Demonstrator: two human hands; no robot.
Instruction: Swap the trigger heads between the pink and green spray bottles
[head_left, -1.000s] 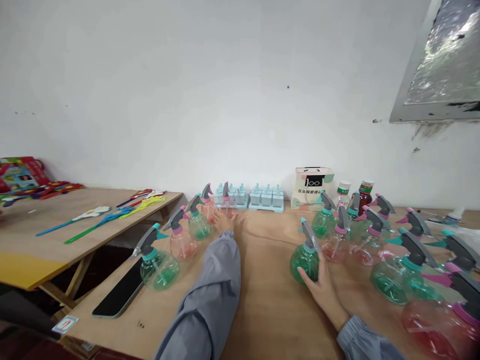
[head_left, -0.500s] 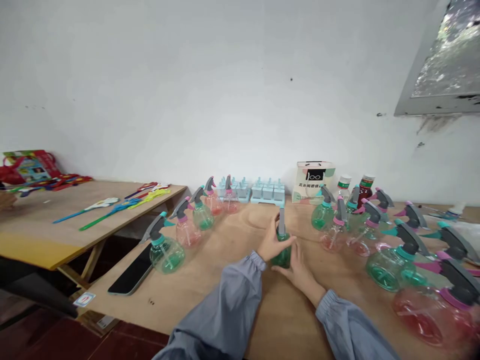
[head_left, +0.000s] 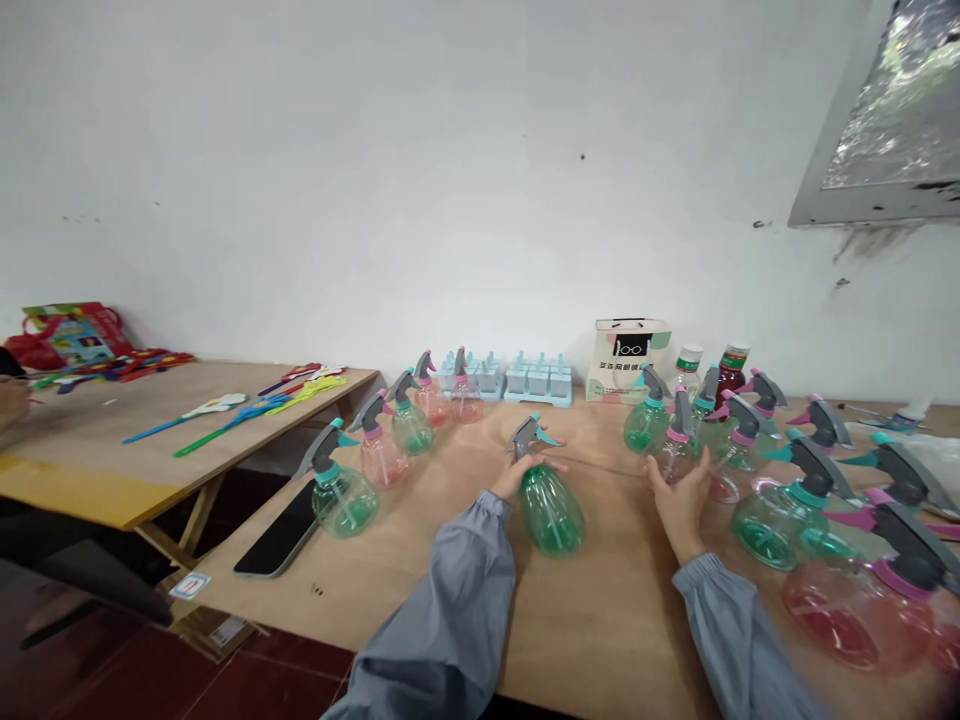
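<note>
A green spray bottle (head_left: 553, 512) with a grey and teal trigger head is tilted over the table in front of me. My left hand (head_left: 519, 476) is closed around its neck, just under the head. To the right, my right hand (head_left: 681, 500) is open, thumb and fingers spread on either side of a clear pink spray bottle (head_left: 673, 452) with a pink collar. Whether the fingers touch that bottle I cannot tell. It stands upright, its lower part hidden by the hand.
More pink and green bottles crowd the right, including a large pink one (head_left: 855, 615). Several others stand left, by a green bottle (head_left: 343, 500) and a phone (head_left: 277, 535). Behind are blue ice-pop moulds (head_left: 538, 380) and a paper bag (head_left: 626, 362). Another table (head_left: 75, 430) holds colourful hand-shaped items.
My right hand has left the green spray bottle and moved right to the pink one. The green bottle has gone from upright to tilted, now in my left hand alone.
</note>
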